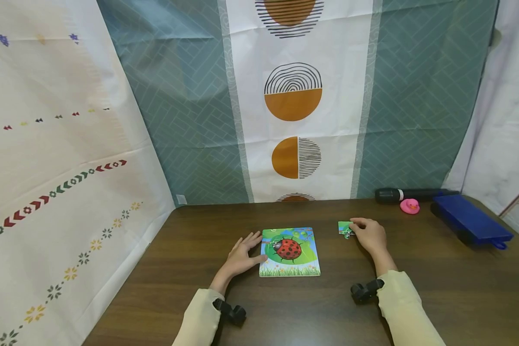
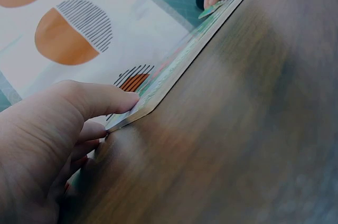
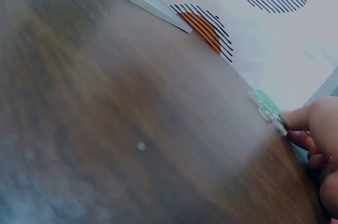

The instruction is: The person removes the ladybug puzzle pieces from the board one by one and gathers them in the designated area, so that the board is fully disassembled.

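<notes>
A square ladybug picture board (image 1: 290,266) lies flat on the table in the middle of the head view. My left hand (image 1: 240,257) is at its left side, thumb resting on the board's face and the other fingers stretched along the edge. In the left wrist view, the left thumb (image 2: 113,100) presses near the board's corner (image 2: 142,109). To the right of the board, my right hand (image 1: 370,235) pinches a small green picture piece (image 1: 344,228) between thumb and fingers. The right wrist view shows this piece (image 3: 265,106) at the fingertips, its edge irregular.
At the back right of the wooden table (image 1: 294,312) lie a black cylindrical object (image 1: 388,195), a pink toy duck (image 1: 410,206) and a blue flat case (image 1: 471,218). Patterned cloth (image 1: 298,110) hangs behind the table, and a white cloth (image 1: 69,192) hangs at the left.
</notes>
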A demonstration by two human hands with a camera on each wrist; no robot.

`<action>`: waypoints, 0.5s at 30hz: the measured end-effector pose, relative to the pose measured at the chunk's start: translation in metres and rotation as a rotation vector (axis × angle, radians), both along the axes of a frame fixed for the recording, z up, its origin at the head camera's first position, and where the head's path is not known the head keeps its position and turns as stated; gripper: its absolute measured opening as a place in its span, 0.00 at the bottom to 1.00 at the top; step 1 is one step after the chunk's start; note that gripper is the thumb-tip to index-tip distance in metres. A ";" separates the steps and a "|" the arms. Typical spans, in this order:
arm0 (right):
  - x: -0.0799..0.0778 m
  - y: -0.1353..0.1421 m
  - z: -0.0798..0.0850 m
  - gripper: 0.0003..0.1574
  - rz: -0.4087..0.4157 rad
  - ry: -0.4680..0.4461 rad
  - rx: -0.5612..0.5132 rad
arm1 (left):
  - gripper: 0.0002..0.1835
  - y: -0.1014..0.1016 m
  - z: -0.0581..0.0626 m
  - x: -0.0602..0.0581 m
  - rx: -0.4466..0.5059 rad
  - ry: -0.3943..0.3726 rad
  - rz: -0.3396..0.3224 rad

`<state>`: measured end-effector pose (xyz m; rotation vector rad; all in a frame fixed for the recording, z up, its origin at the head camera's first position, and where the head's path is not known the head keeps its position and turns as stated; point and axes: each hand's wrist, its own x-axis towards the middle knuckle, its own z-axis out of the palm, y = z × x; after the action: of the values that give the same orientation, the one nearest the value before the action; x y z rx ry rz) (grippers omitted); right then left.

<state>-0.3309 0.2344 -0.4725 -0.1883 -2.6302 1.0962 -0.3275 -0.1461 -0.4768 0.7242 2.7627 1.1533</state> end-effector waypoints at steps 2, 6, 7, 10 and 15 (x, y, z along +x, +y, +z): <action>0.000 0.000 0.000 0.22 -0.002 0.009 0.021 | 0.37 0.000 0.000 0.000 -0.008 0.006 0.002; -0.001 0.000 0.000 0.19 -0.008 0.027 0.044 | 0.37 0.001 0.000 -0.001 -0.016 0.011 0.005; -0.001 0.000 0.000 0.19 -0.011 0.026 0.046 | 0.37 0.001 0.000 -0.001 -0.018 0.011 0.005; -0.001 0.001 -0.001 0.20 -0.012 0.016 0.044 | 0.37 0.001 0.000 -0.001 -0.014 0.014 0.003; -0.001 -0.001 0.001 0.21 -0.032 0.022 -0.040 | 0.37 0.000 0.000 0.000 -0.009 0.016 0.004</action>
<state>-0.3324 0.2330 -0.4715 -0.2249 -2.5786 1.1342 -0.3274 -0.1461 -0.4773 0.7303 2.7819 1.1398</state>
